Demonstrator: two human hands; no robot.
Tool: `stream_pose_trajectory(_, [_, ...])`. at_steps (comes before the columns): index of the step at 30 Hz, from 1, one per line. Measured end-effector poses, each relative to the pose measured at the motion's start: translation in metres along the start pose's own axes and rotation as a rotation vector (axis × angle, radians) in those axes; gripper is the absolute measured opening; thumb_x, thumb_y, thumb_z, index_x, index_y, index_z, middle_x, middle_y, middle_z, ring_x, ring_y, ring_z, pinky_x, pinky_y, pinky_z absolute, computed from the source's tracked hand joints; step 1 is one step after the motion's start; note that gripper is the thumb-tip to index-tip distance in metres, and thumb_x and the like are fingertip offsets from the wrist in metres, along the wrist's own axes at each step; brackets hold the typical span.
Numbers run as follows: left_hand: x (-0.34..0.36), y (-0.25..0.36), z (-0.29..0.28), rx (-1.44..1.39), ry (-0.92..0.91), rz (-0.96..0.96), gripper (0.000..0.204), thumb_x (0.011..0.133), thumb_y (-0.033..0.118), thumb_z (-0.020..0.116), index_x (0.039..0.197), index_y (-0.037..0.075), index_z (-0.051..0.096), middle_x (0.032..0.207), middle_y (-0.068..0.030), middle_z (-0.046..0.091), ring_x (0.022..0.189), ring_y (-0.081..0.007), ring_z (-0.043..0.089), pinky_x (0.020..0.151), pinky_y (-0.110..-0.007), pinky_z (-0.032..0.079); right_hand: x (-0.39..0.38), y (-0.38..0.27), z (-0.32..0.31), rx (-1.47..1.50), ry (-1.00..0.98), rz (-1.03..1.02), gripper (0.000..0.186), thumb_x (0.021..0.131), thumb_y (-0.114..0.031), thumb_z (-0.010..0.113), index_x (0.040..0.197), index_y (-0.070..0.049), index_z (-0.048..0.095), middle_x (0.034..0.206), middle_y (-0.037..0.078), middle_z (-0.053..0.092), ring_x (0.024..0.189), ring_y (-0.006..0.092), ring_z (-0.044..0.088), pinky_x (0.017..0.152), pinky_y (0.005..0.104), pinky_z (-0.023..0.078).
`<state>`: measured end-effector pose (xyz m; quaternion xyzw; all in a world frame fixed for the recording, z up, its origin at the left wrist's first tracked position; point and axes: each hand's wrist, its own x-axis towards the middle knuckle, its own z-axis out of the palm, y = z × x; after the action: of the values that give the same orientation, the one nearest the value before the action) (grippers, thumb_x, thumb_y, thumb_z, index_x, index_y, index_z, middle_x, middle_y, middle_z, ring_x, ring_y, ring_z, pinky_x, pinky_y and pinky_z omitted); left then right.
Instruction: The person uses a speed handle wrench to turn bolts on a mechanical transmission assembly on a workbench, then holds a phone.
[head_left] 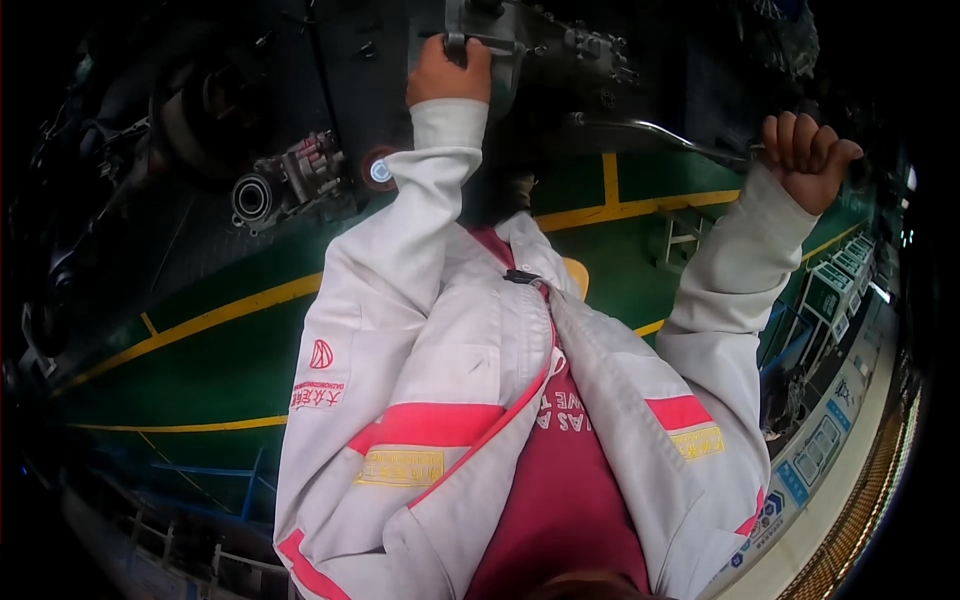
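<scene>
Both hands look closed from where I watch: the right hand [808, 155] grips one end of a bent metal bar [648, 124], the left hand [448, 75] the grey metal housing [507, 72]. I'd brace the housing firmly and move the bar smoothly; its far end lies well left of the right hand.

- I see one bent metal bar [655, 128]
- Two bare hands: the left hand [449, 76] left of the bar, the right hand [812, 162] at its right end
- One ring-ended metal part [290, 180], left of the bar
- One white jacket [385, 255]
- One maroon shirt [560, 500]
</scene>
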<state>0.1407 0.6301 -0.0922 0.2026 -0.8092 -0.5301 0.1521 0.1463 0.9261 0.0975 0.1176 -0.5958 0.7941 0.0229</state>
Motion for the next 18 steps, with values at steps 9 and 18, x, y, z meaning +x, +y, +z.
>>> stream_pose_trajectory(9, [-0.004,0.003,-0.005,0.098,-0.053,-0.014,0.035,0.083,0.036,0.056,0.095,0.004,0.062,0.081,-0.0172,0.067,0.075,-0.0378,0.065,0.071,-0.044,0.052,0.011,-0.042,0.049,-0.018,0.069,-0.221,0.05,0.094,-0.041,0.045,0.052,-0.017,0.031,0.05,-0.001,0.025,0.047,0.0133,0.02,0.048,0.0311,0.02])
stream_pose_trajectory(18, [0.0,0.009,-0.004,0.098,-0.051,-0.026,0.037,0.082,0.036,0.057,0.096,0.002,0.062,0.084,-0.0187,0.067,0.078,-0.0391,0.065,0.072,-0.043,0.052,0.042,-0.024,0.107,-0.194,0.298,-0.383,0.037,0.09,-0.018,0.041,0.057,-0.015,0.025,0.054,0.001,0.019,0.051,0.014,0.015,0.052,0.0328,0.02])
